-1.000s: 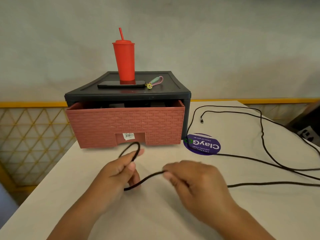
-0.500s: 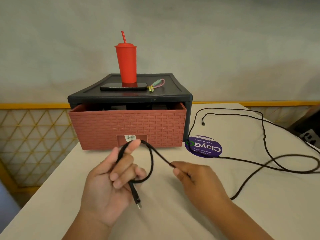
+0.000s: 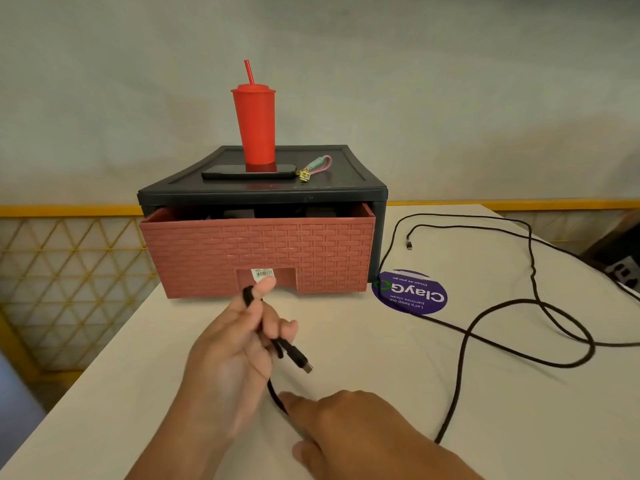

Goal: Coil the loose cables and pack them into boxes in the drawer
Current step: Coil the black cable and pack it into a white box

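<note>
Left hand (image 3: 235, 351) grips coiled cable (image 3: 293, 355), right hand (image 3: 349, 424) pinches slack; crossed loops by the table's (image 3: 381, 358) right edge could knot.

The long black braided cable (image 3: 467, 336) is sprawling in loops across the right of the white table (image 3: 156, 341), the pink brick-patterned plastic drawer (image 3: 256, 251) is walling the far side, leaving the left open.

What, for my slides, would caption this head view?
Left hand grips the looped cable, right hand pinches its slack, before a part-open drawer.
</note>
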The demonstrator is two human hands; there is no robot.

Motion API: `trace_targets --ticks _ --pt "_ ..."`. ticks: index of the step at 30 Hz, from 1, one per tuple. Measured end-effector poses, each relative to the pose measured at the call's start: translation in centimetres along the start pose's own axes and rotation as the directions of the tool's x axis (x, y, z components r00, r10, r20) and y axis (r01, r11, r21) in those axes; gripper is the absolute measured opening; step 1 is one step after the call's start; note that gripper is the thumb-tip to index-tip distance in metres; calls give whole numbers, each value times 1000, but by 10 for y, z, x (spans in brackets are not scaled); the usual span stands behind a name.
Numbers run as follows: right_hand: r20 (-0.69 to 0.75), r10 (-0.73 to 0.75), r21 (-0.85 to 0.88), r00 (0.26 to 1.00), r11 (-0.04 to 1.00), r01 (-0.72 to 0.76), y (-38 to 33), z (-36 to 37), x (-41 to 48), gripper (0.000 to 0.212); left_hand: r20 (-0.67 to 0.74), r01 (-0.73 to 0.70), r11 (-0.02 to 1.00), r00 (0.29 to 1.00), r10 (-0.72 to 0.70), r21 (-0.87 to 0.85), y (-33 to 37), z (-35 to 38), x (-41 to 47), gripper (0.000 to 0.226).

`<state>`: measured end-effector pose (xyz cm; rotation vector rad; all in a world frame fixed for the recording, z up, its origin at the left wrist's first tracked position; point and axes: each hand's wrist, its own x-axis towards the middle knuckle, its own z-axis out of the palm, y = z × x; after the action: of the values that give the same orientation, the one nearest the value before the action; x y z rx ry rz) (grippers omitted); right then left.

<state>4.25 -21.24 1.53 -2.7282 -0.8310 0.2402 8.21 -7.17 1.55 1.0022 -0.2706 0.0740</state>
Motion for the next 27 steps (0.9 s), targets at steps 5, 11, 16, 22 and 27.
trace_targets --ticks 5,11,16,22,27 --pt "-178 -132 -144 975 984 107 7 -7 -5 28 176 -147 705 984 32 694 -15 3 -4 34" --pt "-680 -103 -138 726 990 11 39 -29 -18 28 154 72 787 966 -208 613 -12 13 -9 22" --pt "-780 131 244 612 964 105 54 -41 -22 29 302 307 922 879 -369 236 3 25 -17 38" --pt "-596 277 593 753 785 181 46 -23 -10 29 225 380 912 912 -342 -153 7 21 -14 48" --pt "-424 235 796 875 557 236 27 -7 -4 32 196 377 899 921 -337 -223 9 17 -10 45"
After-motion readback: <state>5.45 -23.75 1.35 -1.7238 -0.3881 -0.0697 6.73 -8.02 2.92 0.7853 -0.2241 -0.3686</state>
